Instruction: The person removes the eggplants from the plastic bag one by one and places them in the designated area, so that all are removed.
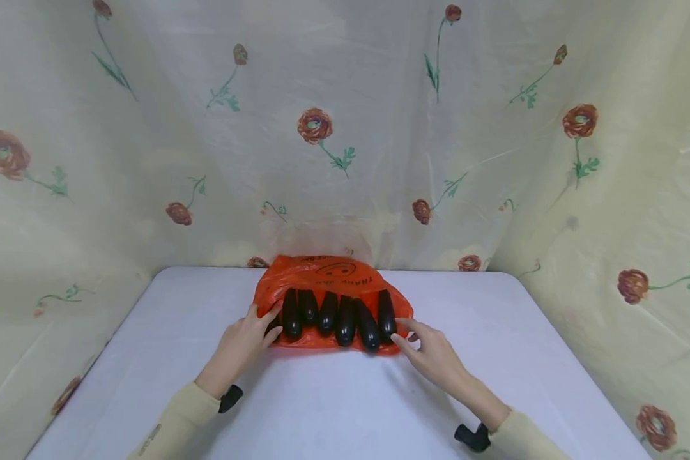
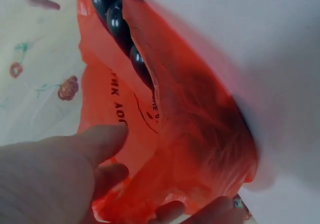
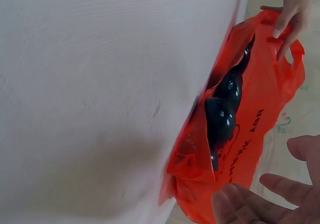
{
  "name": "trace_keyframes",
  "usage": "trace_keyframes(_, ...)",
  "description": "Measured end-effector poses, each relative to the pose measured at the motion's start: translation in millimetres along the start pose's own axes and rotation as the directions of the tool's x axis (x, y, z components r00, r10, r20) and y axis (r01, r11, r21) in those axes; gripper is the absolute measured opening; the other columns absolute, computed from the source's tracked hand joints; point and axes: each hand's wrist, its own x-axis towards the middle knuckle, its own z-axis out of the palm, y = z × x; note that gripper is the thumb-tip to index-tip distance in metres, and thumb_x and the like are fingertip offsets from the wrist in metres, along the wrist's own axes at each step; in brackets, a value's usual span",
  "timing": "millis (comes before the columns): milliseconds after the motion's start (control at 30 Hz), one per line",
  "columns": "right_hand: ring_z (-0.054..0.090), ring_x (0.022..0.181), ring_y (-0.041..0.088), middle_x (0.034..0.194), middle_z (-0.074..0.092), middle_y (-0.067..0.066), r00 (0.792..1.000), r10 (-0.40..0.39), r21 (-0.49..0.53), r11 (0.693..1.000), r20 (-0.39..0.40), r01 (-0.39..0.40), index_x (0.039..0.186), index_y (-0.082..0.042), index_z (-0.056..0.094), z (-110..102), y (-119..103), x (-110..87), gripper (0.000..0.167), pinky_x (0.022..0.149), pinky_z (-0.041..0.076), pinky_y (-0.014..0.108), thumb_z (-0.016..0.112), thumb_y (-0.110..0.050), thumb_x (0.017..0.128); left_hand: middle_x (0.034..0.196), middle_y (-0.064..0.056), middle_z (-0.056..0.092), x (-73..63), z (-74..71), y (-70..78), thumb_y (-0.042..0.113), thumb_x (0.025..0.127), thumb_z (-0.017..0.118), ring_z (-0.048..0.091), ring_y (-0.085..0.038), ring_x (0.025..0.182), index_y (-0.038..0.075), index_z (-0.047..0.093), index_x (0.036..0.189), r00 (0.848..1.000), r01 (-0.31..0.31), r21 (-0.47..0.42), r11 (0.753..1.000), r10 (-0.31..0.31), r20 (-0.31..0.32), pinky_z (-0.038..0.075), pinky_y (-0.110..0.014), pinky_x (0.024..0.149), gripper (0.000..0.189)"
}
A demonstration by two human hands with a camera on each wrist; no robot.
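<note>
**Shiny Eggplants Are Sitting Between Two Careful Hands**

I am watching a person working at a white bench (image 1: 333, 402), with a flowered cloth (image 1: 379, 160) hanging behind it. A red bag (image 1: 322, 273) is lying in the middle of the frame, near the far edge of the bench, and its mouth is gaping toward the person. A row of dark eggplants (image 1: 345, 319) is resting in that mouth, with most round ends pointing toward the bottom of the frame.

The left hand (image 1: 247, 335) is resting at the bag's edge, left of the middle, with its thumb and fingers standing wide apart. The right hand (image 1: 434, 354) is hovering by the last eggplant on the right. Its fingers are spreading loosely and holding nothing, and I am not able to tell if they are touching.

I am thinking gentle hands would be helping most. The bag is looking thin, so pulling hard could be tearing it. Both sides should be getting the same soft touch, or the slick eggplants could be rolling out the front.
</note>
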Motion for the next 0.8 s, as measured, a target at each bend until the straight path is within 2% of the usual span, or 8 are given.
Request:
trace_keyframes(200,0.063,0.091,0.020,0.112,0.069,0.007,1.000,0.013,0.050,0.999,0.001,-0.013,0.129,-0.011,0.061,3.9,-0.1,4.4,0.044,0.070,0.053,0.023,0.066,-0.031,0.090,0.090,-0.020,0.056,4.2,7.2,2.9,0.018,0.089,0.067,0.059,-0.024,0.062,-0.003,0.062,0.120,0.999,0.010,-0.083,0.996,-0.014,-0.050,0.056,-0.037,0.058,0.037)
trace_keyframes(367,0.062,0.092,0.021,0.115,0.068,0.010,1.000,0.016,0.105,0.994,0.004,-0.016,0.129,-0.010,0.061,6.4,0.2,7.5,0.043,0.071,0.053,0.022,0.066,-0.027,0.090,0.087,-0.020,0.056,8.5,12.6,2.5,0.006,0.089,0.065,0.062,-0.026,0.070,-0.006,0.065,0.110,0.997,0.007,-0.128,0.992,-0.017,-0.075,0.058,-0.035,0.060,0.024)
trace_keyframes(500,0.060,0.089,0.021,0.110,0.069,0.009,1.000,0.014,0.123,0.992,-0.009,-0.012,0.127,-0.009,0.062,8.4,0.5,9.1,0.040,0.070,0.051,0.021,0.067,-0.024,0.090,0.090,-0.020,0.056,13.1,14.4,1.0,0.003,0.090,0.062,0.057,-0.024,0.074,-0.005,0.064,0.117,0.997,0.079,-0.223,0.972,-0.080,0.007,0.056,-0.034,0.060,0.028)
trace_keyframes(633,0.060,0.091,0.027,0.106,0.068,0.009,0.999,0.015,0.130,0.991,-0.031,-0.011,0.125,-0.007,0.063,11.2,2.1,12.1,0.038,0.069,0.050,0.022,0.066,-0.024,0.091,0.098,-0.024,0.056,18.8,15.4,-1.2,0.000,0.089,0.061,0.056,-0.027,0.079,-0.005,0.056,0.129,0.986,0.162,-0.296,0.941,-0.140,0.095,0.057,-0.036,0.063,0.041)
trace_keyframes(800,0.060,0.091,0.026,0.105,0.068,0.008,0.999,0.022,0.125,0.992,-0.042,-0.016,0.124,-0.007,0.064,13.8,6.7,16.7,0.037,0.067,0.049,0.022,0.065,-0.024,0.091,0.111,-0.026,0.057,23.0,14.4,-2.2,-0.012,0.081,0.061,0.060,-0.034,0.098,-0.008,0.051,0.133,0.983,0.176,-0.338,0.925,-0.147,0.109,0.057,-0.045,0.080,0.053)
